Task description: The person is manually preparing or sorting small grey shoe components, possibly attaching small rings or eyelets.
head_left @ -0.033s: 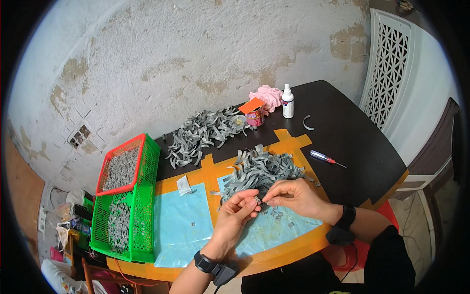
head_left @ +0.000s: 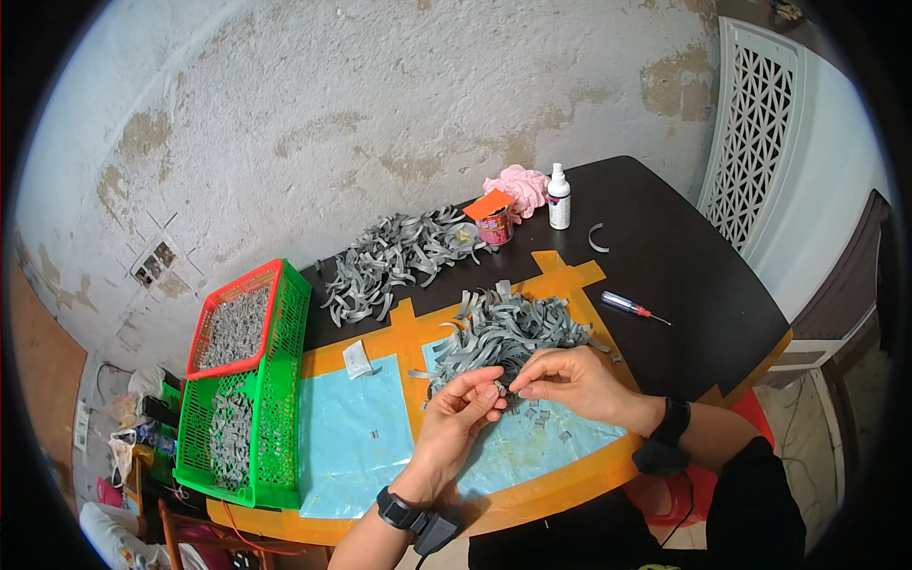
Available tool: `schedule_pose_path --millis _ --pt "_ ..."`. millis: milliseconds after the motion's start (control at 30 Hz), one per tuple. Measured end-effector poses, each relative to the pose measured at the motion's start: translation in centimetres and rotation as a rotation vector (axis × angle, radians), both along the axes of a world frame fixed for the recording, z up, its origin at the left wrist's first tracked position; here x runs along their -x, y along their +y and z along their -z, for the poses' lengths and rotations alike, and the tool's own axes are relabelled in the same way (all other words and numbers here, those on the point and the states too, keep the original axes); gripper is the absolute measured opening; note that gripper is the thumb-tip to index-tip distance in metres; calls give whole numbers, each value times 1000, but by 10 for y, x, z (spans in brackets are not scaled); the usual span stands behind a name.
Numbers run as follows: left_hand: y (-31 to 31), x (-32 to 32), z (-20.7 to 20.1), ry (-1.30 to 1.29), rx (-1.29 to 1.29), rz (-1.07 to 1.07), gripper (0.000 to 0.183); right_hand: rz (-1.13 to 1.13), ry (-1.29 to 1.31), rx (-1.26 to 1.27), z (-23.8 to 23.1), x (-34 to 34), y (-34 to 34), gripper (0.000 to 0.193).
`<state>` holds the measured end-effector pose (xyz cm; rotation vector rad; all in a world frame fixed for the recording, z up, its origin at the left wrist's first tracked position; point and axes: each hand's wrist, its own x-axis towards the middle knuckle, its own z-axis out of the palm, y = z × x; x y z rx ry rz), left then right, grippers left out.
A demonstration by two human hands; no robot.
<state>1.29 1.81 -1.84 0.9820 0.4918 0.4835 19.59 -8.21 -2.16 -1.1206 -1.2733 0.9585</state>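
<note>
My left hand (head_left: 450, 418) pinches a small grey piece (head_left: 501, 388) between thumb and forefinger. Close against it, the thumb and forefinger of my right hand (head_left: 575, 385) are pressed together; whatever lies between those fingertips is too small to make out. Just beyond both hands rises a heap of curved grey strips (head_left: 518, 328). Several short grey bits (head_left: 540, 416) lie scattered below the fingers on a light blue sheet (head_left: 579, 435) edged with orange tape.
At the left stand a green basket (head_left: 275, 446) and a red-rimmed basket (head_left: 275, 294), both holding small grey pieces. A second strip pile (head_left: 399, 256) lies along the wall. A tin (head_left: 494, 226), pink cloth (head_left: 521, 185), white bottle (head_left: 559, 201) and screwdriver (head_left: 627, 304) sit farther right.
</note>
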Motion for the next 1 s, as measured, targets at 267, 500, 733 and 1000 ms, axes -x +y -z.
schedule_pose_path --millis 267,500,733,1000 --pt "-2 2 -1 21 39 47 20 -68 255 168 -3 -2 -2 15" --pt "-3 3 -1 37 -41 81 21 -124 288 213 -7 -3 -2 13" --pt "-6 3 -7 112 -217 97 20 -208 332 256 -2 -11 -1 17" --pt "-6 4 -11 186 -319 144 19 -176 316 270 -2 -11 -1 20"
